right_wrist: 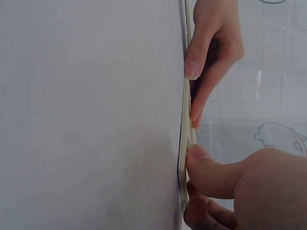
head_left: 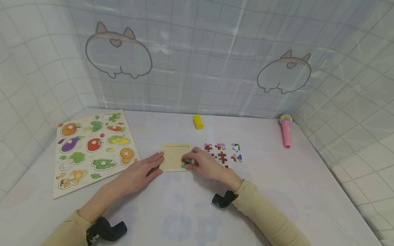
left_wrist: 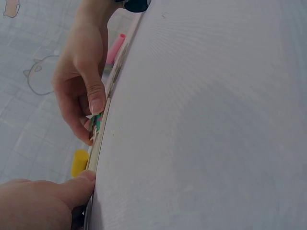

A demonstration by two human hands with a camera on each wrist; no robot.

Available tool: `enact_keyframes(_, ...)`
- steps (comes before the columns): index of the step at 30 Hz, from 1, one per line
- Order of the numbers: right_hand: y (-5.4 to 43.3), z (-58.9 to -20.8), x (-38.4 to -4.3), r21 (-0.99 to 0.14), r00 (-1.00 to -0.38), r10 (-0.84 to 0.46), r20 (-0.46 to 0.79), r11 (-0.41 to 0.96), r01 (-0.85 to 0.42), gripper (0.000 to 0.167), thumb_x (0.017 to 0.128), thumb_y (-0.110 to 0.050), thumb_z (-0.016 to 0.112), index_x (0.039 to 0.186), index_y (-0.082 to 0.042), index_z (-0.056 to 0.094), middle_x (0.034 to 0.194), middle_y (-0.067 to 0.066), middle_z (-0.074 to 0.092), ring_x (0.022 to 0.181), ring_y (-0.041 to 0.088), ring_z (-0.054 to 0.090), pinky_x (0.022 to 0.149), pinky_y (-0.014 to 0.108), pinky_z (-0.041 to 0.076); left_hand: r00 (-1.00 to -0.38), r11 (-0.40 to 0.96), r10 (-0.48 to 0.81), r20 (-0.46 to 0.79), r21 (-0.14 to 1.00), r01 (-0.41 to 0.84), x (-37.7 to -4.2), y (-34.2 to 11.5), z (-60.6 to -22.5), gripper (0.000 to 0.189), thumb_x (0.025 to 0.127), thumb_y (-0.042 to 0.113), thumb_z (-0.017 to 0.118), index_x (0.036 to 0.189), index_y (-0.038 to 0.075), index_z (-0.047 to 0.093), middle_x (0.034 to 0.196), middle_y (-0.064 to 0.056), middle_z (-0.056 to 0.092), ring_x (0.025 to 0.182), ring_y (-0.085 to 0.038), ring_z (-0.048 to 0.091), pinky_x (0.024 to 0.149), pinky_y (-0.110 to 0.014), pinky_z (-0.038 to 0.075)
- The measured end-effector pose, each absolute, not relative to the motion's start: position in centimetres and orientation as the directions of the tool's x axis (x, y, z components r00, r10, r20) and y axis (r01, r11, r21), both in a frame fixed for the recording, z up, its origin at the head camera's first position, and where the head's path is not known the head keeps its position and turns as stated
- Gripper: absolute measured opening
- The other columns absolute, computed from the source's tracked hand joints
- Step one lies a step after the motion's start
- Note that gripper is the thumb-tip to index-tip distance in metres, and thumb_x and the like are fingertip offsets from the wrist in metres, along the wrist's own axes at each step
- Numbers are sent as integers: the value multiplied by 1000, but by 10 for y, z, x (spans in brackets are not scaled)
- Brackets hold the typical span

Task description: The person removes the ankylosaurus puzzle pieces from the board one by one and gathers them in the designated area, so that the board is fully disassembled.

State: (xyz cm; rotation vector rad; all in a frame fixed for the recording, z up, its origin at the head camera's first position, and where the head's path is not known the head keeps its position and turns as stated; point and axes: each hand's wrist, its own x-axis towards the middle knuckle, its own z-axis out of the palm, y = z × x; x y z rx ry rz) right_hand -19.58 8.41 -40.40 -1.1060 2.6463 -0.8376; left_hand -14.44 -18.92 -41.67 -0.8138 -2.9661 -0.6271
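A small square wooden puzzle tray (head_left: 171,159) lies on the table in front of me. My left hand (head_left: 140,173) rests against its left side, fingers stretched out, with the thumb at the near left corner. At the tray's right side my right hand (head_left: 204,163) pinches a jigsaw piece (head_left: 186,161) with green and dark red on it, low over the tray's near right corner. The left wrist view shows this piece (left_wrist: 99,120) between thumb and fingers, partly hidden. Several loose jigsaw pieces (head_left: 222,157) lie to the right of the tray, some behind my right hand.
A large vegetable peg board (head_left: 101,150) lies at the left, beside my left forearm. Behind the tray is a yellow block (head_left: 198,121). A pink toy microphone (head_left: 286,131) lies at the far right. Tile-patterned curtains (head_left: 197,68) rise behind the table and along both sides.
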Motion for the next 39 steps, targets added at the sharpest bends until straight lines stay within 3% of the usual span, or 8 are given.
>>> enact_keyframes(7,86,-404,-196,-542,-698,-712,73,559,-627,32,95,-18,68,127,-13,68,104,4,57,85,12,52,72,20,45,-863,782,491,121,376,497,-145,-189,-418,53,99,26,64,144,1,52,156,-13,42,144,-31,41,111,-49,42)
enact_keyframes(16,88,-403,-194,-432,-654,-752,81,565,-703,31,98,-19,64,129,-13,66,106,2,56,82,12,51,73,21,45,-868,781,484,113,391,487,-142,-189,-418,52,98,27,65,143,2,53,156,-12,43,143,-30,41,110,-49,42)
enact_keyframes(21,110,-398,-192,-470,-673,-732,106,560,-682,36,99,-19,62,134,-9,61,108,2,57,88,12,51,78,25,47,-871,785,479,112,388,482,-142,-188,-416,53,99,27,65,144,3,52,156,-11,42,144,-29,41,111,-47,42)
enact_keyframes(26,151,-396,-190,-492,-728,-664,171,583,-647,38,98,-15,64,134,-5,60,109,3,57,85,10,51,74,26,48,-864,783,486,130,375,497,-143,-189,-415,53,98,25,66,144,2,53,156,-12,43,143,-30,41,110,-48,42)
enact_keyframes(33,207,-396,-186,-495,-744,-611,269,575,-651,35,92,-4,70,127,-2,64,101,5,58,84,13,52,70,25,47,-866,787,486,114,374,491,-145,-189,-416,54,98,26,65,145,3,51,157,-11,41,144,-30,40,112,-48,41)
enact_keyframes(39,240,-398,-183,-507,-782,-575,241,612,-606,36,90,-7,72,125,-4,66,102,4,59,85,11,51,70,23,44,-868,787,486,101,381,485,-145,-189,-417,54,99,27,63,145,3,50,158,-11,40,145,-30,39,112,-48,41)
